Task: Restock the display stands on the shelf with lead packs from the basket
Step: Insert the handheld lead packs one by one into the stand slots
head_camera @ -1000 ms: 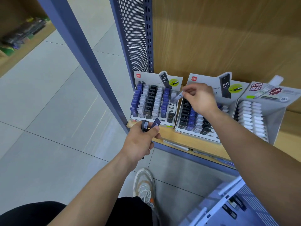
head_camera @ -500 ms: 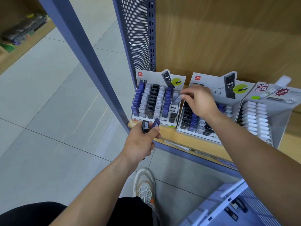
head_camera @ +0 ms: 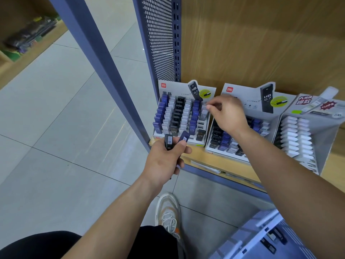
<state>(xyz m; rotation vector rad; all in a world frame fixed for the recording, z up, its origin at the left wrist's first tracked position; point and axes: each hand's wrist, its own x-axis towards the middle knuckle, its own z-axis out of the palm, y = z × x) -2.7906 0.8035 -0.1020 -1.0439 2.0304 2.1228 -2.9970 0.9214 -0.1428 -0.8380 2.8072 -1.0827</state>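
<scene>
A grey lead pack (head_camera: 204,108) is pinched in the grip of the right hand (head_camera: 228,114) at the rightmost column of the left display stand (head_camera: 177,88), seemingly for slotting. A black pack (head_camera: 169,142) and a blue pack (head_camera: 184,136) are clasped in the left hand (head_camera: 165,159), presumably as next stock.

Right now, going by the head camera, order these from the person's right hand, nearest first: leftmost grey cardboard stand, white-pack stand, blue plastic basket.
1. Leftmost grey cardboard stand: the right hand pinches a grey lead pack at it.
2. White-pack stand, farther right on the shelf.
3. Blue plastic basket, low at bottom right.
</scene>
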